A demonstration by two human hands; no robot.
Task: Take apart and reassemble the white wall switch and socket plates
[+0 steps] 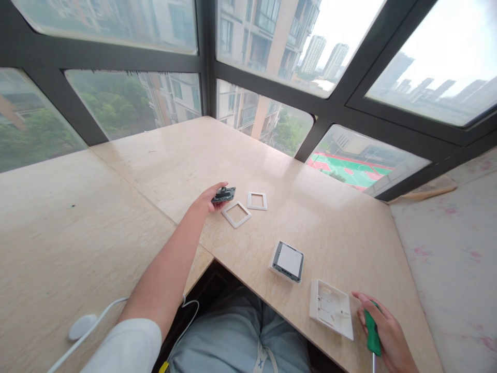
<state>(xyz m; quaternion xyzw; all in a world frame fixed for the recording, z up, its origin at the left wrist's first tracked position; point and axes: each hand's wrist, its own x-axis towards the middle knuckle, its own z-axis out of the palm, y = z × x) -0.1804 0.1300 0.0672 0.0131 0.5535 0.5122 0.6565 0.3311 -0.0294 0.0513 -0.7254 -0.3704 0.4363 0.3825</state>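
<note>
My left hand [212, 199] is stretched out over the table and closed on a dark grey wall switch module [224, 195], held by its edge. Two white square frames [236, 214] lie just to its right, close to each other. At the lower right, my right hand [384, 329] is wrapped round the green handle of a screwdriver [373, 331], its metal shaft pointing down toward me. Left of that hand lies an open white wall box [332, 309], hollow side up. Between the frames and this box, a white box fitted with a grey-edged switch [288, 261] sits on the table.
The pale stone table [155, 171] ends at a front edge above my lap. A white cable [95, 326] and a round white disc [82, 327] lie at the lower left. Dark-framed windows [209, 57] stand behind, and a flowered wall [462, 238] borders the right.
</note>
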